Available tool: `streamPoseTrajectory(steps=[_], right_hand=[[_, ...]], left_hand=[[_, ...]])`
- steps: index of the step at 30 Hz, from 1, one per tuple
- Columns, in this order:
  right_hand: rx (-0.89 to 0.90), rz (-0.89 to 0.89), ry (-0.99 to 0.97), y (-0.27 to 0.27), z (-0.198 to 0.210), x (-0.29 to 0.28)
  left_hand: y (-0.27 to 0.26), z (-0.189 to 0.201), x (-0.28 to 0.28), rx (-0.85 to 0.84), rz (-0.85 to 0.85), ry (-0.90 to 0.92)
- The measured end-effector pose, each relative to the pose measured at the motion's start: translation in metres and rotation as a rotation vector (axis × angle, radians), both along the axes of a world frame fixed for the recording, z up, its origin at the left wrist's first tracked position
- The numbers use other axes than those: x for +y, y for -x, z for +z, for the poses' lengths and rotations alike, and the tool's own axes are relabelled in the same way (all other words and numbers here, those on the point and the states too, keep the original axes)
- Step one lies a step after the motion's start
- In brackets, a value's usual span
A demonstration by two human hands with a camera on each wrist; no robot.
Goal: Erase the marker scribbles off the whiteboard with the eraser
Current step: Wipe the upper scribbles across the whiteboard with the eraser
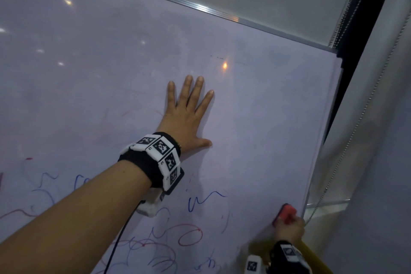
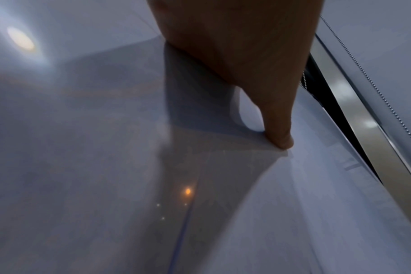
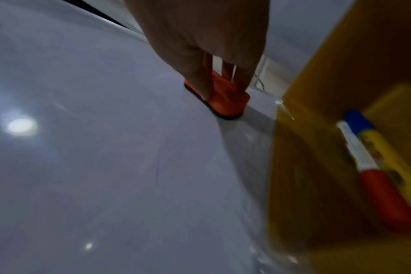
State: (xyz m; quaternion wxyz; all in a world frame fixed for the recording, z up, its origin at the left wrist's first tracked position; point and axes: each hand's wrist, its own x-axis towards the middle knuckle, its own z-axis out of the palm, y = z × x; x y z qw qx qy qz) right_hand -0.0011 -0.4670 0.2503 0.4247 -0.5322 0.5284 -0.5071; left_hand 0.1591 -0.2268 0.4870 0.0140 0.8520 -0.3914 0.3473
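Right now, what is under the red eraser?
The eraser, gripped by the right hand, sits flat on the whiteboard near its right edge. Any marks beneath it are covered.

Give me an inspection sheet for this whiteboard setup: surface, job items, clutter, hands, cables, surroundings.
Surface: whiteboard, upper part mostly wiped; blue and red scribbles remain lower down.
Job's things: red eraser flat against the board near its right edge.
Clutter: two markers in a yellow tray.
Hands: left hand flat on the board, fingers spread; right hand grips the eraser.
Cables: black cable from the left wristband.
Surroundings: bead chain hanging right of the board.
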Motion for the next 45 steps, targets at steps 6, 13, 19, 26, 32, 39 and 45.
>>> streamPoseTrajectory(steps=[6,13,19,26,32,39,45], right_hand=[[0.048,0.17,0.369,-0.034,0.009,0.099],[0.096,0.384,0.764,-0.051,0.014,0.138],[-0.037,0.239,0.494,-0.061,0.034,0.141],[0.244,0.599,0.8,-0.054,0.003,0.176],[0.018,0.251,0.611,-0.072,0.053,0.162],[0.187,0.531,0.96,-0.084,0.056,0.226],[0.087,0.192,0.553,-0.067,0.097,0.165]], left_hand=[[0.003,0.002,0.002,-0.02,0.003,-0.004],[-0.008,-0.006,0.028,-0.085,-0.079,-0.09],[-0.026,0.019,0.073,-0.086,-0.085,0.071],[-0.078,0.05,0.188,-0.187,-0.035,0.044],[-0.089,0.05,0.197,-0.23,-0.039,-0.048],[-0.083,0.054,0.198,-0.139,0.021,-0.052],[-0.077,0.058,0.196,-0.078,0.094,-0.093]])
